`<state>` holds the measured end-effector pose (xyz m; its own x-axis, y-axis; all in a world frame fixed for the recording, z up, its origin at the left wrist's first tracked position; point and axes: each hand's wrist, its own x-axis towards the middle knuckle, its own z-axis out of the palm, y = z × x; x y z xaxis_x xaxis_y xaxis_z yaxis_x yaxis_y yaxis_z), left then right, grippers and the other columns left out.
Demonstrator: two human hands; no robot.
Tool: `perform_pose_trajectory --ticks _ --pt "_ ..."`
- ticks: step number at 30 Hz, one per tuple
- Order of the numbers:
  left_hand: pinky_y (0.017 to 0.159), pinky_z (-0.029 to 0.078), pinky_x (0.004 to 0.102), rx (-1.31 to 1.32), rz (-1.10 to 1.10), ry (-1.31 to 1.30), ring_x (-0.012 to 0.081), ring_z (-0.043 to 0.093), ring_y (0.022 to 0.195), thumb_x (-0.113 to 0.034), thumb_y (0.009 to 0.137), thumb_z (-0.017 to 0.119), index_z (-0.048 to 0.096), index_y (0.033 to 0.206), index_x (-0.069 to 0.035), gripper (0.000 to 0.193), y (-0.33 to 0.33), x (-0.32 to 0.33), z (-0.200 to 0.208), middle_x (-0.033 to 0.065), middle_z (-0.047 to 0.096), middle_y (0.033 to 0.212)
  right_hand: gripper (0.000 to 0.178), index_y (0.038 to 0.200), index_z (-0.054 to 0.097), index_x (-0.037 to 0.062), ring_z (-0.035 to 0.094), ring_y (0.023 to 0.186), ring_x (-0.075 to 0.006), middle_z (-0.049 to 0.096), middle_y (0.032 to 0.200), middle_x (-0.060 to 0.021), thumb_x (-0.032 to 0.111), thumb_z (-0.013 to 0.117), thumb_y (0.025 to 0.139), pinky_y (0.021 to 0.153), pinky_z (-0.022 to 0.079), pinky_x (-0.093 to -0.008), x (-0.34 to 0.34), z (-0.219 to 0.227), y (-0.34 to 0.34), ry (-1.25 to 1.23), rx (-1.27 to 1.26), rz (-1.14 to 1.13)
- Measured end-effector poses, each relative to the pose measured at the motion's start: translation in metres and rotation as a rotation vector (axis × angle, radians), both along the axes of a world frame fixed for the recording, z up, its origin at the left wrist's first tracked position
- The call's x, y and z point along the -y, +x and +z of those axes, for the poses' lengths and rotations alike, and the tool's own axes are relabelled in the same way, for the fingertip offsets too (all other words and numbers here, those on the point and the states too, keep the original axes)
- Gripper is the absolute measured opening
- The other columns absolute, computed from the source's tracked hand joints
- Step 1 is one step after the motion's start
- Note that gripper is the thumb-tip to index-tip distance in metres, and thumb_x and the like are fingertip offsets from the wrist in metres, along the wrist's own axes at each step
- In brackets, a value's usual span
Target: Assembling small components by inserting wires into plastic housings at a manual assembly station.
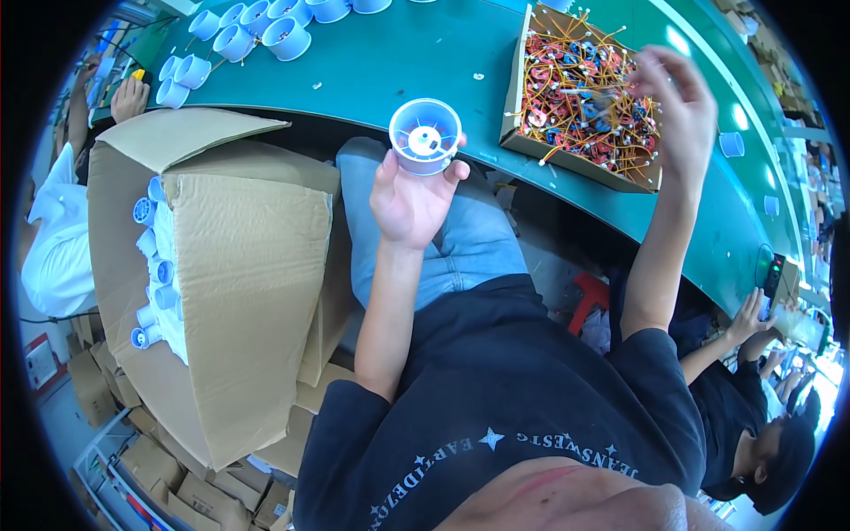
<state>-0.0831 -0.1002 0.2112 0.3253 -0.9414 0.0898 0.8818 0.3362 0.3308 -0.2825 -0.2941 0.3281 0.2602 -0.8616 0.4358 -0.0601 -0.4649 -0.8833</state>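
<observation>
My left hand [410,203] holds up a light-blue round plastic cup [423,166], its open mouth toward me. Inside the cup are a white centre hub and thin spokes. The thumb and fingers grip the cup's sides from below. Over the right part of a shallow cardboard box [582,165] hovers my right hand [680,106], its fingers smeared by motion. Whether those fingers hold anything cannot be made out. The box is heaped with small red and blue parts on yellow-orange wires with white plugs [580,97].
More light-blue cups [288,40] stand on the green table [407,71] at the far left. A tall open carton [257,265] with blue-white plastic parts [164,270] is left of my legs. One person's hand [130,97] rests at the left; another person [753,425] works at the right.
</observation>
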Motion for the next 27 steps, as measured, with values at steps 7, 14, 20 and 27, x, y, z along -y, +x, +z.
perform_pose_trajectory --ticks 7,14,20,27 --pt "0.077 0.046 0.0333 -0.027 -0.099 -0.086 0.027 0.048 0.111 -0.046 0.085 0.066 0.032 0.143 -0.003 0.08 -0.001 0.0 -0.007 0.015 0.044 0.133 0.021 0.112 0.058 -0.0064 0.063 0.084 -0.0152 0.065 0.101 -0.0136 0.007 0.056 0.096 0.075 0.051 -0.0272 -0.044 -0.01 -0.026 0.184 -0.051 0.071" --pt "0.076 0.051 0.0363 -0.077 -0.107 -0.18 0.0294 0.053 0.11 -0.049 0.088 0.059 0.035 0.142 0.001 0.077 -0.006 0.006 0.0 0.0194 0.047 0.134 0.02 0.115 0.051 -0.0061 0.061 0.098 -0.0203 0.059 0.113 -0.0183 0.004 0.048 0.098 0.086 0.05 -0.0332 -0.064 -0.025 -0.041 -0.072 0.328 0.096" --pt "0.083 0.053 0.0386 -0.138 -0.109 -0.191 0.0342 0.053 0.116 -0.042 0.091 0.056 0.033 0.143 0.002 0.072 -0.013 0.009 0.007 0.0221 0.043 0.139 0.018 0.113 0.052 -0.0048 0.062 0.099 -0.0224 0.059 0.113 -0.0188 0.001 0.047 0.097 0.088 0.05 -0.0352 -0.058 -0.03 -0.032 0.075 0.268 0.151" --pt "0.092 0.05 0.037 0.042 -0.041 -0.014 0.0372 0.043 0.127 -0.037 0.087 0.064 0.028 0.145 0.002 0.078 -0.009 0.0 0.009 0.0232 0.036 0.143 0.02 0.112 0.051 -0.0041 0.061 0.1 -0.0243 0.058 0.115 -0.0192 -0.003 0.048 0.093 0.087 0.05 -0.0346 -0.055 -0.034 -0.014 0.119 0.286 0.205"
